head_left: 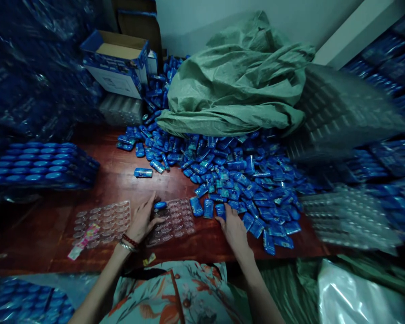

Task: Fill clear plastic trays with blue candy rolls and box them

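So the clear plastic blister tray [178,222] is on the glossy red-brown wooden table [106,157], near the front edge, with one small shiny blue piece [160,205] at its upper left corner. Left hand [142,221] is at that corner, thumb and fingers wide apart. Right hand [234,228] has thumb and fingertips at a small blue foil-look pack [220,210]; can't tell if it's gripped. A big heap of similar packs [236,180] spreads behind, partly under a crumpled green sheet [236,85]. Second clear tray [111,220] sits left, pink strip [87,238] on it.
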`<act>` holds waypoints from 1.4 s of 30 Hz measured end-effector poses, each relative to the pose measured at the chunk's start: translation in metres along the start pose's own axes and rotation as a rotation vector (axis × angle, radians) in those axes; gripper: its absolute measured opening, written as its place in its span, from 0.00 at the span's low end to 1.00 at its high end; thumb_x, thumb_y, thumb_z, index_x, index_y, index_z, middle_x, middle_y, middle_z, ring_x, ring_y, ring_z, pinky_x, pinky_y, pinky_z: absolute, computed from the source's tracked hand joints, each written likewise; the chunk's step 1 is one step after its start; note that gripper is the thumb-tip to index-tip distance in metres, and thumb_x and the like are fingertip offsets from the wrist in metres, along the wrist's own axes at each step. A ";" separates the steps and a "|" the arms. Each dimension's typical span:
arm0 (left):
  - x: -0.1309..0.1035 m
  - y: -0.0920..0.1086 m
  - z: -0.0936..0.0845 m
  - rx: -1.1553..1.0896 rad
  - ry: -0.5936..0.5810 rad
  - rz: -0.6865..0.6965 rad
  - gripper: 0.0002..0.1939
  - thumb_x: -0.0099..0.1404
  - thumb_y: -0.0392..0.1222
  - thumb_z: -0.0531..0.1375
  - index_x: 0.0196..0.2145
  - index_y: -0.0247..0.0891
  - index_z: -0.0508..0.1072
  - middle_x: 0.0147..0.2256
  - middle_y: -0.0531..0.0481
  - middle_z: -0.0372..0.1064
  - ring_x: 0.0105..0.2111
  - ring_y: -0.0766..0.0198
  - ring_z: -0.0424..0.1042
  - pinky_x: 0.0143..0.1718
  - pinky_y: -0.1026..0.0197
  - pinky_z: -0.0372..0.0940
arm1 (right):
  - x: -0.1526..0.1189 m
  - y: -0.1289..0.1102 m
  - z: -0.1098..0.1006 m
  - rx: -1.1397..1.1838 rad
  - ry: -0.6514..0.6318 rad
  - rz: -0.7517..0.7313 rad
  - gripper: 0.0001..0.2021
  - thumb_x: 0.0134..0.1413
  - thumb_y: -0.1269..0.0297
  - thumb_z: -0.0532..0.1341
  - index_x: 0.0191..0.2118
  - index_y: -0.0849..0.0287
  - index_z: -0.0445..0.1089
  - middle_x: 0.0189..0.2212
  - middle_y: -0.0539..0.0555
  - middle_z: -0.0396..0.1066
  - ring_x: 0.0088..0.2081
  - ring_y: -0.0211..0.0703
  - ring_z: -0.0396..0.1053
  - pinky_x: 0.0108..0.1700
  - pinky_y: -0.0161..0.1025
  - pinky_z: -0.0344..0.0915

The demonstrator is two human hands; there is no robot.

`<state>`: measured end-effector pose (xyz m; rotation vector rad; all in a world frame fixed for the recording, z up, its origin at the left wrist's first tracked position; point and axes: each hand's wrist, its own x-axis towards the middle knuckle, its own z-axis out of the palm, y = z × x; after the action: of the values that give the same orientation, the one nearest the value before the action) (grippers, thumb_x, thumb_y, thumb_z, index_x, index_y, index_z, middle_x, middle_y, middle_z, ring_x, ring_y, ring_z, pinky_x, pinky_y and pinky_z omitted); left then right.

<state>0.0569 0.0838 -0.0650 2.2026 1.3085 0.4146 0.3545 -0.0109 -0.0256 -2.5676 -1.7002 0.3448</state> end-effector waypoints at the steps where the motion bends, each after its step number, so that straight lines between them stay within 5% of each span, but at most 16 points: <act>1: 0.000 -0.001 -0.002 0.017 -0.019 0.011 0.49 0.56 0.48 0.63 0.64 0.41 0.34 0.52 0.40 0.65 0.54 0.50 0.62 0.52 0.46 0.57 | 0.000 0.000 -0.002 0.022 -0.053 -0.010 0.19 0.54 0.62 0.58 0.52 0.62 0.59 0.39 0.61 0.69 0.33 0.47 0.71 0.30 0.37 0.60; 4: -0.003 -0.002 -0.010 0.122 0.021 0.022 0.48 0.57 0.49 0.61 0.64 0.39 0.35 0.54 0.37 0.63 0.55 0.49 0.61 0.55 0.43 0.52 | 0.000 0.008 -0.009 0.183 -0.127 0.021 0.18 0.51 0.62 0.60 0.47 0.61 0.61 0.28 0.53 0.70 0.30 0.47 0.71 0.31 0.38 0.62; 7: -0.016 0.004 -0.015 0.215 0.157 -0.004 0.45 0.60 0.53 0.58 0.64 0.36 0.37 0.58 0.33 0.55 0.58 0.47 0.56 0.57 0.43 0.50 | -0.006 0.004 -0.013 0.522 -0.066 0.065 0.19 0.55 0.57 0.56 0.49 0.61 0.59 0.21 0.49 0.66 0.23 0.44 0.68 0.28 0.38 0.64; 12: -0.037 0.025 0.005 0.263 0.202 -0.065 0.50 0.59 0.64 0.52 0.64 0.30 0.32 0.61 0.30 0.46 0.62 0.47 0.46 0.58 0.43 0.48 | -0.008 -0.059 0.005 0.968 -0.043 -0.145 0.15 0.57 0.57 0.54 0.47 0.57 0.63 0.35 0.54 0.71 0.30 0.40 0.71 0.34 0.37 0.69; 16: -0.040 0.033 0.023 0.395 0.113 -0.117 0.46 0.60 0.66 0.47 0.64 0.29 0.40 0.62 0.31 0.45 0.63 0.46 0.44 0.59 0.39 0.41 | 0.006 -0.098 0.028 0.797 0.086 -0.427 0.11 0.59 0.64 0.52 0.46 0.59 0.66 0.40 0.56 0.71 0.42 0.43 0.68 0.44 0.40 0.67; 20: -0.038 0.036 0.027 0.435 0.107 -0.174 0.44 0.61 0.65 0.45 0.63 0.27 0.44 0.62 0.32 0.44 0.63 0.48 0.44 0.59 0.38 0.43 | 0.017 -0.099 0.026 0.354 0.062 -0.674 0.17 0.59 0.74 0.48 0.52 0.63 0.63 0.39 0.59 0.70 0.41 0.46 0.66 0.45 0.43 0.64; 26: -0.038 0.042 0.031 0.444 0.123 -0.234 0.42 0.63 0.62 0.45 0.63 0.26 0.45 0.62 0.32 0.42 0.63 0.48 0.43 0.59 0.39 0.42 | 0.021 -0.116 -0.009 -0.065 -0.071 -0.745 0.20 0.55 0.79 0.47 0.53 0.66 0.62 0.38 0.60 0.69 0.40 0.49 0.64 0.43 0.44 0.63; 31: -0.035 0.046 0.037 0.403 0.132 -0.252 0.41 0.62 0.61 0.47 0.63 0.28 0.46 0.62 0.32 0.43 0.63 0.48 0.43 0.59 0.38 0.41 | 0.022 -0.137 -0.015 -0.177 -0.099 -0.722 0.18 0.56 0.78 0.48 0.51 0.65 0.63 0.36 0.62 0.69 0.38 0.49 0.66 0.41 0.44 0.63; 37: -0.031 0.029 0.005 0.149 0.065 -0.212 0.29 0.66 0.54 0.47 0.61 0.38 0.53 0.60 0.38 0.53 0.61 0.52 0.50 0.58 0.40 0.46 | 0.031 -0.100 -0.009 0.186 -0.032 -0.681 0.17 0.61 0.66 0.50 0.54 0.60 0.61 0.43 0.58 0.70 0.44 0.46 0.67 0.45 0.41 0.63; 42: 0.020 -0.015 -0.044 -0.008 0.252 -0.197 0.19 0.67 0.44 0.46 0.53 0.36 0.64 0.51 0.39 0.62 0.51 0.58 0.64 0.51 0.53 0.60 | 0.028 -0.051 -0.005 0.414 0.123 -0.248 0.16 0.62 0.61 0.47 0.42 0.59 0.70 0.39 0.57 0.73 0.40 0.45 0.70 0.43 0.40 0.64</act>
<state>0.0330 0.1200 -0.0386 2.0391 1.6354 0.6342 0.3199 0.0350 -0.0176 -2.0220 -1.6689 0.4579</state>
